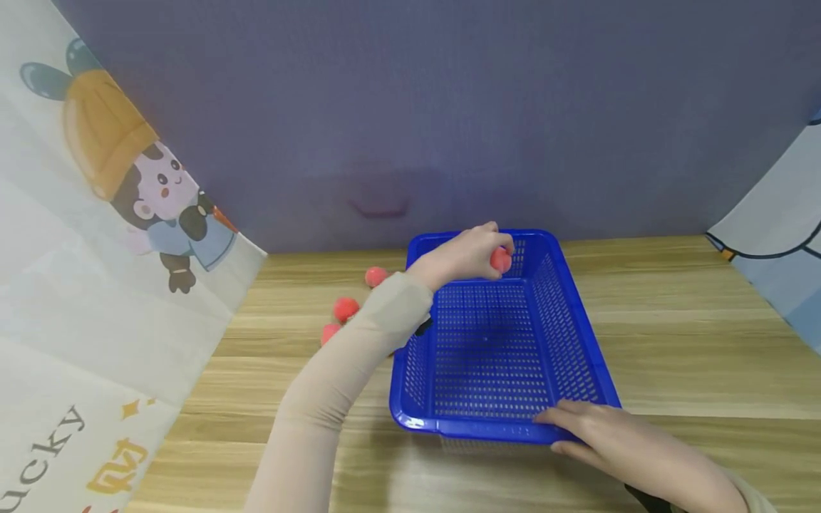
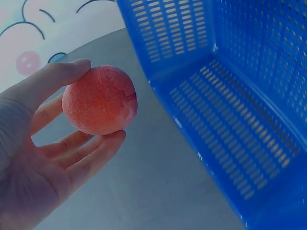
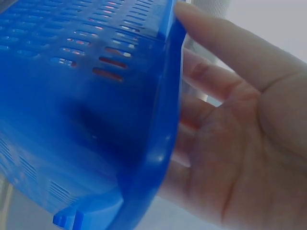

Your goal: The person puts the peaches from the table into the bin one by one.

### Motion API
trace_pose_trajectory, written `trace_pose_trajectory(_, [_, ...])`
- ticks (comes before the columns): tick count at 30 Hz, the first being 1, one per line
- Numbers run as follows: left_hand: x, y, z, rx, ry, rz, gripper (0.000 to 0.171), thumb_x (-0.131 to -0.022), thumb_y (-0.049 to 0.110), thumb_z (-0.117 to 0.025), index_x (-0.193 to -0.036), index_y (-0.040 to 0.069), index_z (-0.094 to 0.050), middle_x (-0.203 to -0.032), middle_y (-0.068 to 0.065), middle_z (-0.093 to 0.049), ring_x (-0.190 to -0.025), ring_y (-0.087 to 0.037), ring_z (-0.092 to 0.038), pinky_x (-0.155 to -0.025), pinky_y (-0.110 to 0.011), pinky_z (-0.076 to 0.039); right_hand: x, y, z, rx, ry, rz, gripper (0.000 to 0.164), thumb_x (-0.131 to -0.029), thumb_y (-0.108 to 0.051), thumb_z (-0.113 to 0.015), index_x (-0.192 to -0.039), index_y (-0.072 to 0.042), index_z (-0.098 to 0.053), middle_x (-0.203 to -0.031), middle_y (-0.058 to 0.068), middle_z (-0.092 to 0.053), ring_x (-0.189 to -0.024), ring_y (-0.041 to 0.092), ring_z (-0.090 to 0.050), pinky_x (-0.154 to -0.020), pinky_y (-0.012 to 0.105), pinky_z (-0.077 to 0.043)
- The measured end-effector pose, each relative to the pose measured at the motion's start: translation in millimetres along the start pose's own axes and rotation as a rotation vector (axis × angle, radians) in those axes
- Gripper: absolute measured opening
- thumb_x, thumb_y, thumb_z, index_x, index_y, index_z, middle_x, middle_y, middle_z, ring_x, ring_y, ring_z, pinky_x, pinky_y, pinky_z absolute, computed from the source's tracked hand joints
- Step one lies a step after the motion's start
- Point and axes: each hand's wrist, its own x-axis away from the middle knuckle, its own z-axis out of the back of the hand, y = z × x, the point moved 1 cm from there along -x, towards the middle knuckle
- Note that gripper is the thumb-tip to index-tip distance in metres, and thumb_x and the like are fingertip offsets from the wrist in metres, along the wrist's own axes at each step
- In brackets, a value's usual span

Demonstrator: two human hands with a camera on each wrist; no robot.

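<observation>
Our left hand pinches a red, peach-like ball between thumb and fingers, near the far end of the blue basket, whose near right corner our right hand grips. We judge the ball light and firm, its matte surface unslippery, perhaps bruisable; best held round its widest part.

A big gray wall is filling the frame's top. A white wall with a cartoon figure is standing at the left. A wooden counter is lying below.
</observation>
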Motion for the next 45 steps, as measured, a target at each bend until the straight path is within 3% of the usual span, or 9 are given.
trace_pose_trajectory(8, [-35.7, 4.5, -11.8, 0.007, -0.033, 0.039, 0.033, -0.076, 0.016, -0.062, -0.109, 0.012, -0.058, -0.098, -0.003, -0.048, -0.081, -0.013, -0.045, -0.063, -0.017, -0.039, -1, 1, 2, 0.05, 0.062, 0.046, 0.025, -0.085, -0.032, -0.055, -0.104, -0.017, -0.06, -0.094, -0.001, -0.062, -0.086, 0.022, -0.06, -0.067, 0.038, -0.05])
trace_pose_trajectory(19, [-66.8, -2.9, -45.2, 0.057, 0.011, 0.117, 0.036, -0.076, 0.02, -0.065, -0.111, 0.015, -0.057, -0.102, -0.001, -0.049, -0.085, -0.011, -0.046, -0.064, -0.016, -0.038, -2, 6, 3, 0.042, 0.038, 0.03, 0.027, -0.084, -0.031, -0.057, -0.105, -0.015, -0.06, -0.098, 0.008, -0.062, -0.088, 0.031, -0.059, -0.069, 0.044, -0.048])
trace_pose_trajectory(28, [-76.6, -12.1, -76.8, 0.075, 0.065, 0.164, 0.037, -0.077, 0.022, -0.066, -0.112, 0.014, -0.057, -0.105, -0.003, -0.048, -0.082, -0.009, -0.049, -0.064, -0.015, -0.041, -3, 8, 4, 0.058, 0.074, 0.046, 0.028, -0.083, -0.032, -0.057, -0.105, -0.015, -0.06, -0.098, 0.009, -0.063, -0.088, 0.031, -0.06, -0.069, 0.044, -0.049])
trace_pose_trajectory(36, [-83.1, -17.7, -95.4, 0.049, 0.116, 0.21, 0.039, -0.078, 0.024, -0.066, -0.115, 0.016, -0.055, -0.109, -0.006, -0.048, -0.088, -0.012, -0.054, -0.071, -0.017, -0.044, -5, 10, 7, 0.112, 0.141, 0.091, 0.024, -0.081, -0.029, -0.06, -0.103, -0.018, -0.06, -0.091, -0.002, -0.062, -0.083, 0.022, -0.061, -0.065, 0.038, -0.05])
trace_pose_trajectory(45, [-88.9, -19.9, -111.7, 0.013, 0.138, 0.247, 0.04, -0.079, 0.027, -0.065, -0.117, 0.017, -0.054, -0.109, -0.005, -0.049, -0.093, -0.014, -0.054, -0.077, -0.02, -0.044, -5, 14, 9, 0.07, 0.072, 0.046, 0.028, -0.083, -0.033, -0.057, -0.104, -0.015, -0.06, -0.097, 0.011, -0.063, -0.087, 0.032, -0.06, -0.069, 0.044, -0.049])
